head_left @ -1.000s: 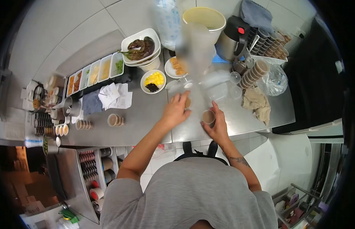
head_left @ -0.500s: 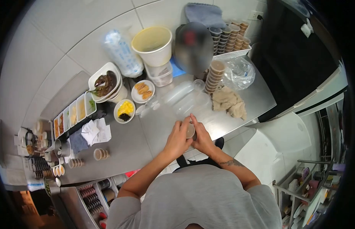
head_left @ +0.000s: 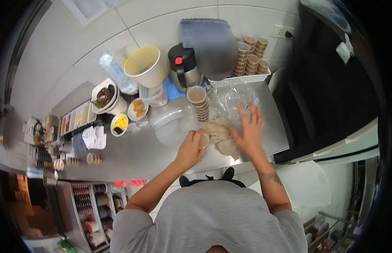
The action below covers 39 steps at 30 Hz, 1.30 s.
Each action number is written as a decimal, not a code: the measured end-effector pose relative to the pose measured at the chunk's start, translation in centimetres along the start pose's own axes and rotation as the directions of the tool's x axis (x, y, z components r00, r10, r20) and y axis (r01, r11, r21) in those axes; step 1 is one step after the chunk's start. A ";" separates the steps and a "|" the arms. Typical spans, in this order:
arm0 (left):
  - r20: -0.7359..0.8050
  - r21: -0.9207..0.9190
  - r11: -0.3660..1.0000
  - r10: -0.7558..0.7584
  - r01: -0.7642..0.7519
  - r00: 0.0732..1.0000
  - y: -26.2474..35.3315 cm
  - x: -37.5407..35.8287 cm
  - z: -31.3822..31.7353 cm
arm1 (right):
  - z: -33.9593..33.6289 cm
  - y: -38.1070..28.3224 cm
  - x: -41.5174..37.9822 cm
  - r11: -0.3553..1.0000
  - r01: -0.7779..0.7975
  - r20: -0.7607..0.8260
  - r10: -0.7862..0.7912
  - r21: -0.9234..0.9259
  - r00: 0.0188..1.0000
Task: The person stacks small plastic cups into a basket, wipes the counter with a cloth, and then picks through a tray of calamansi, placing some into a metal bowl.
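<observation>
My left hand [head_left: 191,149] is closed around a small lidded sauce cup [head_left: 204,141], held above the front of the steel table. My right hand [head_left: 250,131] holds nothing; its fingers are spread, just right of a crumpled beige cloth [head_left: 223,137]. A tall stack of similar brown-filled cups [head_left: 197,101] stands behind the cloth. Beyond my right fingers lies a clear plastic bag [head_left: 234,99]. Left of the stack, a sleeve of clear plastic lids [head_left: 167,119] lies on the table.
A white basket [head_left: 242,79] of stacked cups stands at the back, near a thermal jug [head_left: 182,67] and a yellowish bucket [head_left: 143,67]. Food bowls [head_left: 119,125] and a tray of toppings [head_left: 75,122] sit to the left. A dark fridge [head_left: 322,92] borders the right side.
My hands, together around the cup before, have separated. The left keeps the cup, while the right has moved right and opened out. The view has shifted to the right.
</observation>
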<state>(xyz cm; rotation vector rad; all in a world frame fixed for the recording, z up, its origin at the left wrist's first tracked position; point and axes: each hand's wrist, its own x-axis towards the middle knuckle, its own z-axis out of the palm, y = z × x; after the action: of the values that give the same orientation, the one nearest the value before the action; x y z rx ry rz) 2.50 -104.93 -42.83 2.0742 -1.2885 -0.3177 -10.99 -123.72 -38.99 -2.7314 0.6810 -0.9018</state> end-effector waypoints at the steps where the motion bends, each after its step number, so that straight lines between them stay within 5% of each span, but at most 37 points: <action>1: -0.002 -0.004 1.000 -0.022 0.022 1.000 0.3 -0.2 0.2 | 0.1 1.6 1.4 0.992 -0.025 -0.054 0.019 -0.120 0.998; 3: -0.063 0.021 1.000 0.001 0.001 0.998 0.9 -0.4 0.5 | 4.0 7.3 2.0 0.995 -0.028 -0.087 0.020 -0.094 0.996; 5: -0.104 0.085 0.996 0.004 0.005 0.995 1.2 -0.1 0.4 | 4.6 10.2 2.3 0.924 -0.196 0.015 0.202 0.329 0.979; 6: -0.112 0.130 0.991 -0.012 0.026 0.994 1.5 0.2 0.6 | 3.4 10.8 2.8 0.942 -0.146 -0.119 0.189 0.301 0.975; 9: -0.107 0.184 0.982 -0.028 0.047 0.994 1.1 -0.6 1.5 | -1.1 8.0 2.6 0.900 -0.148 -0.391 0.320 0.410 0.863; 14: -0.187 0.131 0.989 0.090 -0.066 0.978 1.5 -1.3 -1.2 | -5.9 0.3 2.5 0.743 0.025 -0.436 0.366 0.669 0.822; 16: -0.290 0.083 0.988 0.150 -0.131 0.945 2.6 -2.5 -4.3 | -5.8 -4.0 2.7 0.754 0.196 -0.435 0.131 0.627 0.891; 19: -0.484 -0.525 0.826 -0.090 -0.207 0.870 3.5 -5.5 -9.1 | -3.4 -11.2 3.9 0.708 0.409 -0.278 -0.301 0.576 0.912; 21: -0.651 -0.619 0.735 -0.283 -0.277 0.704 3.2 -6.3 -10.4 | 1.7 -15.4 3.9 0.541 0.453 -0.205 -0.457 0.708 0.866; 23: -0.584 -0.670 0.743 -0.525 -0.002 0.618 0.2 -7.1 -12.4 | 4.8 -19.0 3.9 0.535 0.467 -0.171 -0.510 0.704 0.843; 27: -0.595 -0.659 0.749 -0.574 0.067 0.562 -11.2 -9.3 -10.9 | 3.5 -20.0 3.7 0.526 0.490 -0.157 -0.554 0.695 0.818; 29: -0.607 -0.589 0.796 -0.552 0.144 0.572 -15.5 -10.4 -9.6 | 2.5 -17.9 3.8 0.528 0.439 -0.125 -0.526 0.728 0.841; 32: -0.753 -0.425 0.894 -0.437 0.144 0.492 -16.0 -10.5 -10.1 | 0.8 -11.6 4.4 0.680 0.200 -0.176 -0.105 0.705 0.979; 35: -0.780 -0.337 0.783 -0.543 0.523 0.310 -13.1 -9.8 -11.9 | 2.6 -2.7 6.7 0.711 -0.036 -0.219 0.263 0.702 0.940; 37: -0.832 -0.232 0.779 -0.470 0.583 0.296 -13.4 -9.9 -11.8 | 2.4 2.0 9.0 0.869 -0.157 -0.254 0.302 0.469 0.919; 39: -0.886 -0.157 0.784 -0.380 0.601 0.265 -13.7 -9.3 -11.8 | 3.7 6.6 11.6 0.932 -0.106 -0.307 0.220 0.347 0.926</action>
<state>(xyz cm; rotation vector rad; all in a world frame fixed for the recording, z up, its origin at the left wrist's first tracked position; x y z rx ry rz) 13.84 -88.05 -44.16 2.2246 0.0479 0.6740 -2.93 -135.01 -37.98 -2.2128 0.7311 -1.3308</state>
